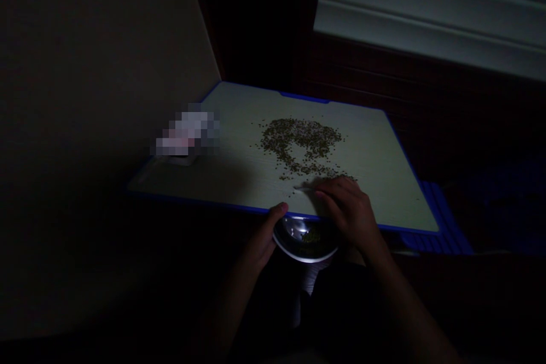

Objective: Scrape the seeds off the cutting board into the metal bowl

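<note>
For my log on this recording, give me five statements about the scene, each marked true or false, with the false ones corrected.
1. The right hand holds a thin implement at the board. True.
2. The left hand is beside the bowl. True.
3. The bowl stands in the middle of the board. False: it is at the near edge.
4. Scattered pieces lie around a bare patch. True.
5. The bowl has nothing in it. False: greenish bits lie inside.

Room over board [390, 173], right side; seeds [313, 129] obstruct middle, pixelated item [187, 132] left.
</note>
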A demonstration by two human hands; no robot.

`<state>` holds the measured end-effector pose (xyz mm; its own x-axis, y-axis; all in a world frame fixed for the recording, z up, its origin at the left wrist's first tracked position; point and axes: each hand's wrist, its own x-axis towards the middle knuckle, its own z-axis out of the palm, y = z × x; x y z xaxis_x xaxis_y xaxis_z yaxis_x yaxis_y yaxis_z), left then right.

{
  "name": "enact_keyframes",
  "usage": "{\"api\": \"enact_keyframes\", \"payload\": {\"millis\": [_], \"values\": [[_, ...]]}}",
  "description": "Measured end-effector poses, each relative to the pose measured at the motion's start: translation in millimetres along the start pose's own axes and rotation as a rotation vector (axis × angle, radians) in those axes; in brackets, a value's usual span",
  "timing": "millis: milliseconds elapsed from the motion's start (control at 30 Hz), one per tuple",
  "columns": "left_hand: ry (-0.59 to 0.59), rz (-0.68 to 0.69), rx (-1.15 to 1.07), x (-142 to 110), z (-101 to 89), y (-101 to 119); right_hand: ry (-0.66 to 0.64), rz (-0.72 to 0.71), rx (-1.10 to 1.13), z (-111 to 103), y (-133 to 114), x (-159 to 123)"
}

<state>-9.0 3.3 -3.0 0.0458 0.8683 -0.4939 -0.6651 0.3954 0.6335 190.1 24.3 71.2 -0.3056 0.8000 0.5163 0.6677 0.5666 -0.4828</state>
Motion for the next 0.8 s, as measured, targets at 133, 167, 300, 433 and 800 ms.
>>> {"api": "enact_keyframes", "payload": {"millis": [133,167,300,433,800], "values": [[0.017,-0.018,-0.006,-1.6,1.6,1.0,-0.023,-0.02,0.027,-1.0,0.3,3.8],[0.024,-0.03,-0.001,-1.6,1.7,0.8,-0.029,-0.026,0.032,-1.5,0.0,4.2],[0.008,-0.035,0.01,-1.1,1.7,0.5,-0.032,-0.039,0.045,-2.7,-0.8,5.5],[-0.041,-0.012,0.017,0.0,1.1,0.3,-0.052,-0.035,0.067,-1.9,0.5,7.1],[-0.059,0.03,-0.001,5.8,-5.8,-5.6,-0.049,-0.033,0.06,-4.6,5.0,-2.0]]}}
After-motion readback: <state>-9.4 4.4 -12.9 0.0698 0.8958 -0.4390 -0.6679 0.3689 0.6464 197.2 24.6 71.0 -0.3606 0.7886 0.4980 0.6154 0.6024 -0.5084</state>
